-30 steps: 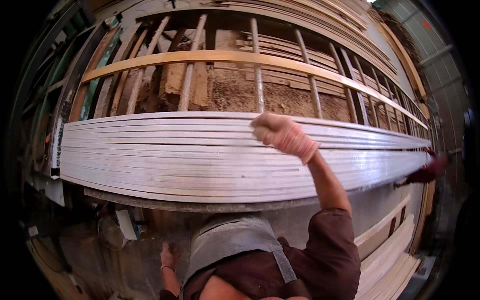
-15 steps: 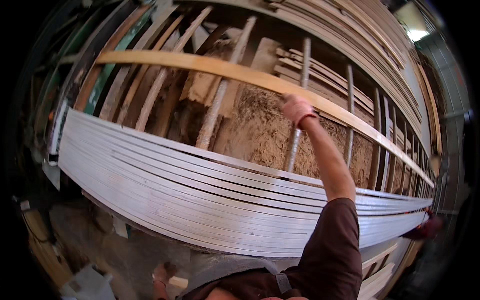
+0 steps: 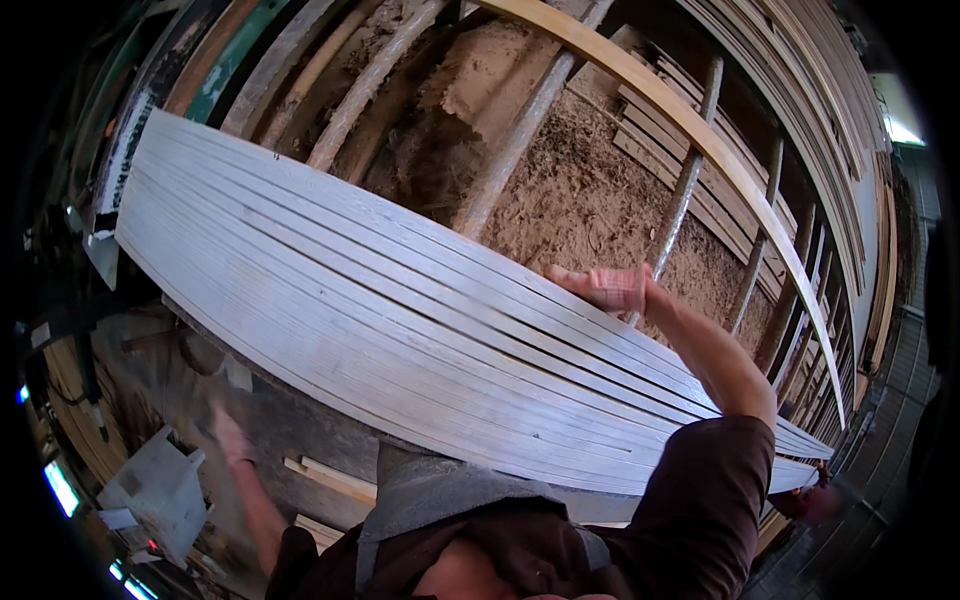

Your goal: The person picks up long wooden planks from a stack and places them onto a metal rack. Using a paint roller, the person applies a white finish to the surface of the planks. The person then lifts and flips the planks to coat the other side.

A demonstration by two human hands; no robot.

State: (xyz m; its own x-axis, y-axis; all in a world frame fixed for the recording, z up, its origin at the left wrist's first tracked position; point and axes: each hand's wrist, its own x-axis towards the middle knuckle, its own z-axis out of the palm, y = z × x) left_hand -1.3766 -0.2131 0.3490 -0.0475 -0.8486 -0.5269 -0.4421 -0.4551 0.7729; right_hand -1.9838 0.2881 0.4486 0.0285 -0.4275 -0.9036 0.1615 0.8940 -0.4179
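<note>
Head view, looking down over a long run of narrow boards. White-painted strips (image 3: 420, 310) lie side by side across metal crossbars (image 3: 530, 130), their long edges nearly parallel, with dark slits between some of them. The right hand (image 3: 605, 288), in a pale glove with a reddish cuff, is at the far edge of the row, its fingers bent over or against the outermost strip (image 3: 480, 258); whether they grip it or merely rest on it cannot be told.

Half a second earlier this hand was out at the bare wood strip (image 3: 672, 107); it has since come back to the white row. The bare strip now lies well apart from the glove, across the same crossbars on the far side, untouched by either hand. Judged from this change, the handling has passed from the bare strip to the outer margin of the white set.

The left hand (image 3: 232, 435), blurred, is stretched out at lower left, clear of the boards and near a grey box-like unit (image 3: 155, 490); no object is distinguishable in it, and its closure cannot be told. Beneath the crossbars are sawdust-like debris (image 3: 590, 200) and stacked boards (image 3: 690, 190). A dark ledge (image 3: 270, 372) shows below the near edge of the white row. At the far right end, a co-worker's dark red sleeve (image 3: 815, 500) is indistinct.
</note>
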